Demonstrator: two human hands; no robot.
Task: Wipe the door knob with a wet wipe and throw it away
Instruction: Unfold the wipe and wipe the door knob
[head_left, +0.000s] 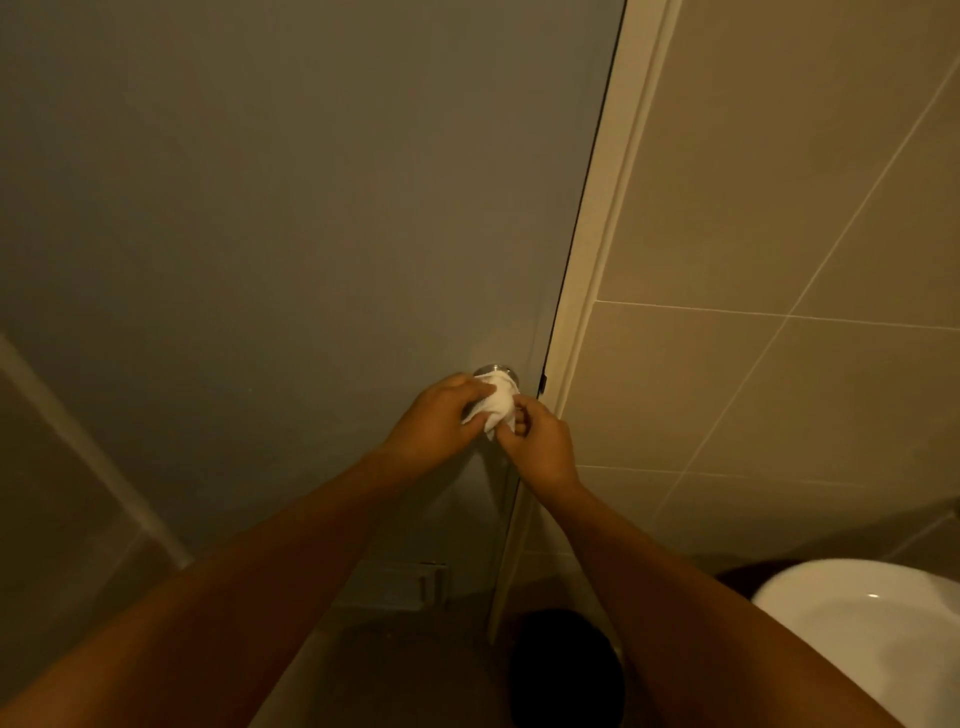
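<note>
A metal door knob (493, 370) sticks out of the grey door (291, 208) near its right edge; only its top rim shows. A crumpled white wet wipe (496, 405) is draped over the knob. My left hand (441, 421) grips the wipe from the left, fingers curled around it. From the right, my right hand (537, 441) pinches the lower edge of the wipe with its fingertips. Both forearms reach up from the bottom of the view.
A pale door frame (602, 249) runs along the door's right edge, with beige wall tiles (779, 208) beyond. A white basin (878, 629) sits at the bottom right. A dark round bin (563, 670) stands on the floor below the knob.
</note>
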